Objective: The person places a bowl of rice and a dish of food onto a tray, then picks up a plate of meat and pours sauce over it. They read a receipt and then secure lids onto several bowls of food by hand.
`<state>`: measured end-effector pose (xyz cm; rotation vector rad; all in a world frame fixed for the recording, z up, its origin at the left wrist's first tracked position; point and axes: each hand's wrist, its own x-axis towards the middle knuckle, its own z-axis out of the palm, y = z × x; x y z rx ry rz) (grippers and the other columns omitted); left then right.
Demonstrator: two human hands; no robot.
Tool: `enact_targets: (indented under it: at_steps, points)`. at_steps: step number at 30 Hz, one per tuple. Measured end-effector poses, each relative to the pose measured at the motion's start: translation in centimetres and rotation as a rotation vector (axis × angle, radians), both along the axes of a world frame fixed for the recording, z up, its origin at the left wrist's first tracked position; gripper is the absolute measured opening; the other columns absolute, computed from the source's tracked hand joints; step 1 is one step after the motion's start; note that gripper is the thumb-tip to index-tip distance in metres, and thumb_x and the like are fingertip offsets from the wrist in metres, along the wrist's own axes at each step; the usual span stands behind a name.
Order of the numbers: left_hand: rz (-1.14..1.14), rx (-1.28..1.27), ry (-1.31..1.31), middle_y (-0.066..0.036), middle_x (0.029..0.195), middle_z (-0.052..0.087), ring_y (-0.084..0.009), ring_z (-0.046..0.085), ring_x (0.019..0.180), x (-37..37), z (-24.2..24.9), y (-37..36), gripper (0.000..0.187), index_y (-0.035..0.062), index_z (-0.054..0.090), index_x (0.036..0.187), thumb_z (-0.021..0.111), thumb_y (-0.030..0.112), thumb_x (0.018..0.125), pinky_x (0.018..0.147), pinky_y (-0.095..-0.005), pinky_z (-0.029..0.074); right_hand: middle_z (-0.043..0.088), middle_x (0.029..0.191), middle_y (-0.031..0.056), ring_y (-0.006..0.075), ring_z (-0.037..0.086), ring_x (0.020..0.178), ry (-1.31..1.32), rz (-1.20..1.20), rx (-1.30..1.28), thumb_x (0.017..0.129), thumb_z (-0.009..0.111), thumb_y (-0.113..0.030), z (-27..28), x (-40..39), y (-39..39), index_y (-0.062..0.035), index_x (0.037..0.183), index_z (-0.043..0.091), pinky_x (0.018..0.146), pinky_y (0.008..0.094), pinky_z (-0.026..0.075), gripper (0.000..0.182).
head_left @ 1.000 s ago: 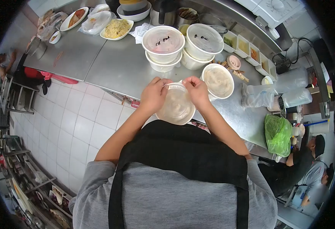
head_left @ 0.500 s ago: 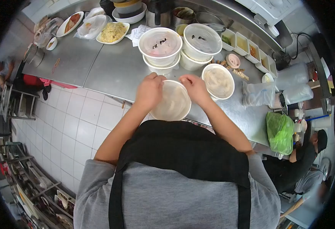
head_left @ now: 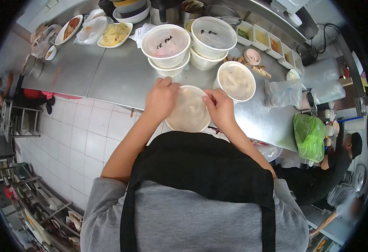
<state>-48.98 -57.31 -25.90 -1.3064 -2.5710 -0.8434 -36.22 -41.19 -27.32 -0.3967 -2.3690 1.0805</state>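
A round white tub with a cloudy see-through lid [head_left: 188, 112] is at the counter's front edge, close to my apron. Curled fingers of my left hand [head_left: 163, 98] grip its rim at the far left. On the opposite side, my right hand [head_left: 221, 108] pinches the rim between thumb and fingers. Just beyond my right hand stands another lidded tub [head_left: 237, 81] with pale contents. Farther back are two stacks of tubs; the upper left tub [head_left: 166, 43] and upper right tub [head_left: 214, 35] have black handwriting on their lids.
On the left are a plate of yellow food [head_left: 115, 35] and a plate of reddish food [head_left: 70, 30]. Small white food bins [head_left: 261, 38] line the back right. Stacked clear containers [head_left: 283, 93] and a green bag [head_left: 308, 136] stand right, near a co-worker [head_left: 326, 176].
My right hand has slid along the rim from the far side to the right side. My left hand stays at the rim. The whole view has shifted slightly.
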Motion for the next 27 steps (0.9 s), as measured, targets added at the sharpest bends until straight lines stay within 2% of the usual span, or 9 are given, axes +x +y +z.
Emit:
enact_targets:
  at_steps: [2, 5, 8, 11, 14, 17, 18, 21, 27]
  points:
    - [-0.124, 0.061, -0.016, -0.011, 0.080, 0.056, -0.0301, 0.059, 0.081, -0.8, -0.4, 0.6, 0.020, 0.0064, 0.070, 0.099, 0.062, 0.009, 0.081, 0.071, -0.0410, 0.049, 0.058, 0.076, 0.0100, 0.0183, 0.056, 0.063, -0.005, 0.019, 0.032, 0.083, 0.066, -0.005, -0.2, -0.1, 0.1, -0.0001, 0.096, 0.068, 0.059, 0.0290, 0.045, 0.014]
    - [-0.191, 0.072, -0.103, -0.009, 0.083, 0.058, -0.0293, 0.059, 0.085, -0.9, -0.6, 0.9, 0.018, 0.0079, 0.070, 0.097, 0.060, 0.008, 0.082, 0.072, -0.0410, 0.050, 0.062, 0.081, 0.0169, 0.0351, 0.061, 0.074, -0.058, 0.015, -0.044, 0.082, 0.065, -0.007, -0.1, -0.2, 0.3, -0.0012, 0.094, 0.067, 0.068, 0.0404, 0.049, 0.014]
    - [-0.115, 0.099, -0.141, -0.012, 0.084, 0.059, -0.0318, 0.059, 0.084, -0.3, -1.0, 1.2, 0.017, 0.0052, 0.069, 0.096, 0.058, 0.005, 0.084, 0.073, -0.0420, 0.049, 0.063, 0.083, 0.0175, 0.0370, 0.061, 0.077, -0.056, 0.077, 0.156, 0.084, 0.064, -0.011, 0.1, -0.4, 0.9, -0.0017, 0.094, 0.068, 0.071, 0.0428, 0.049, 0.014]
    - [0.012, 0.146, -0.106, -0.014, 0.085, 0.059, -0.0337, 0.059, 0.083, 1.0, -1.7, 1.3, 0.017, 0.0035, 0.069, 0.097, 0.056, 0.004, 0.085, 0.074, -0.0427, 0.048, 0.064, 0.084, 0.0188, 0.0390, 0.061, 0.079, -0.166, 0.169, 0.132, 0.086, 0.063, -0.016, 0.6, -1.3, 2.3, -0.0006, 0.094, 0.067, 0.073, 0.0447, 0.049, 0.017]
    - [0.181, 0.142, -0.069, -0.014, 0.088, 0.059, -0.0333, 0.059, 0.084, 1.3, -1.5, 1.1, 0.019, 0.0037, 0.069, 0.097, 0.056, 0.004, 0.084, 0.075, -0.0425, 0.049, 0.063, 0.080, 0.0184, 0.0351, 0.062, 0.076, -0.051, 0.059, 0.217, 0.087, 0.064, -0.018, 2.0, 0.7, 2.1, 0.0014, 0.094, 0.067, 0.069, 0.0417, 0.049, 0.021]
    - [0.274, 0.073, -0.046, -0.014, 0.091, 0.059, -0.0326, 0.059, 0.088, 1.7, -1.1, 0.9, 0.021, 0.0040, 0.068, 0.099, 0.056, 0.005, 0.083, 0.076, -0.0423, 0.049, 0.063, 0.078, 0.0151, 0.0231, 0.061, 0.071, -0.285, -0.056, -0.142, 0.086, 0.067, -0.017, 4.4, 2.6, -0.1, 0.0003, 0.098, 0.067, 0.065, 0.0327, 0.049, 0.021]
    - [0.285, 0.039, -0.037, -0.013, 0.093, 0.059, -0.0324, 0.059, 0.089, 2.0, -1.0, 0.8, 0.022, 0.0041, 0.068, 0.100, 0.056, 0.005, 0.082, 0.076, -0.0422, 0.049, 0.060, 0.073, 0.0119, 0.0174, 0.057, 0.066, -0.198, -0.020, -0.095, 0.084, 0.068, -0.017, 3.2, 2.6, -0.3, 0.0011, 0.096, 0.067, 0.060, 0.0310, 0.047, 0.022]
    - [0.299, -0.018, -0.046, -0.012, 0.093, 0.059, -0.0320, 0.059, 0.091, 3.2, -0.8, 0.4, 0.025, 0.0041, 0.068, 0.102, 0.056, 0.005, 0.080, 0.076, -0.0426, 0.049, 0.057, 0.071, 0.0163, 0.0309, 0.058, 0.066, -0.079, 0.017, 0.024, 0.083, 0.066, -0.016, 3.4, 1.8, -0.1, 0.0027, 0.087, 0.066, 0.062, 0.0399, 0.047, 0.019]
    - [0.092, 0.051, 0.010, -0.011, 0.091, 0.059, -0.0304, 0.057, 0.090, 2.0, -0.7, 0.2, 0.023, 0.0063, 0.068, 0.103, 0.058, 0.008, 0.082, 0.078, -0.0418, 0.049, 0.056, 0.076, 0.0204, 0.0395, 0.056, 0.072, -0.170, 0.113, 0.064, 0.084, 0.061, -0.011, 0.9, 1.0, 1.6, 0.0013, 0.085, 0.065, 0.068, 0.0444, 0.046, 0.013]
